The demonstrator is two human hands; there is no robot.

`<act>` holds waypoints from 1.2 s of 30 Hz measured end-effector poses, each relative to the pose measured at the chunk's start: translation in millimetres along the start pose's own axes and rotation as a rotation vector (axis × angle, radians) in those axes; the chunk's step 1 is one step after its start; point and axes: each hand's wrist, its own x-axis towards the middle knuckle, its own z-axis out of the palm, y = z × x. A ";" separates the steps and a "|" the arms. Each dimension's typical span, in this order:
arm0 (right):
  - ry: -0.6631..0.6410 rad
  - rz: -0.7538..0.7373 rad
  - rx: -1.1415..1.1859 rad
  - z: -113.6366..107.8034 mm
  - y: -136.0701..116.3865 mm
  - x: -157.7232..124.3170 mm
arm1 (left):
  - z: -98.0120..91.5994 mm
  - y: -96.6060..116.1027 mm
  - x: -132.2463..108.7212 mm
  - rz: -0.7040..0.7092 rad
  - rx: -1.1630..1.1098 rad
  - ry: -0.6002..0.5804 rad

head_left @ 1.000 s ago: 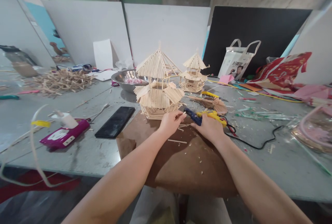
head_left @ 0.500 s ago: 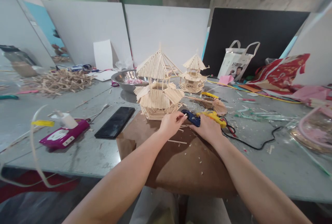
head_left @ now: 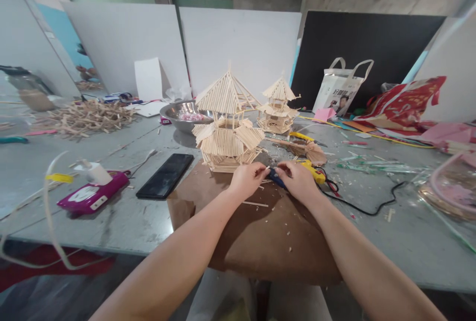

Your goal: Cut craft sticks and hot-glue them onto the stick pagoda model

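My left hand [head_left: 248,181] pinches a short wooden stick [head_left: 267,168] between thumb and fingertips. Close to its right, my right hand [head_left: 297,180] has its thumb and fingers drawn together; whatever they may hold is hidden. Under and between the hands lies a dark blue tool part [head_left: 275,178]. Beyond the right hand shows the yellow body of a corded tool [head_left: 314,171], mostly covered, so its kind is unclear. Just behind my left hand stands a stick-built pavilion model [head_left: 228,137] with a peaked roof. Brown paperboard [head_left: 260,241] with loose sticks and scraps spreads beneath my forearms.
A second, smaller pavilion model [head_left: 278,108] stands farther back. To the left are a phone [head_left: 164,176], a purple power strip [head_left: 94,194], a metal bowl [head_left: 178,120] and a heap of sticks [head_left: 87,117]. A black cord [head_left: 372,212] runs across the right side.
My right hand has lifted its fingers from the blue and yellow tool and drawn them together near the stick. My left hand has shifted slightly right, still holding the stick.
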 end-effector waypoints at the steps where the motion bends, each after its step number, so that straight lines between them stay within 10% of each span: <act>1: 0.007 -0.039 0.098 0.6 -1.3 -0.2 | 0.3 0.2 -0.3 0.006 0.003 -0.008; 20: -0.016 -0.009 0.509 5.7 -11.2 -3.3 | 2.7 4.8 -2.3 0.049 -0.094 -0.039; 24: 0.044 0.023 0.350 -7.0 -4.3 1.5 | 1.5 4.5 -1.1 0.038 -0.108 -0.040; 28: 0.250 0.360 -0.121 -35.5 32.2 11.3 | 0.2 2.7 -0.8 0.003 -0.083 -0.020; 31: 0.059 0.576 -0.336 -44.1 62.7 15.2 | -0.4 1.1 -1.0 -0.005 -0.069 -0.013; 36: -0.221 0.477 -0.292 -33.5 75.6 14.5 | -3.5 2.2 -0.8 -0.032 -0.053 -0.028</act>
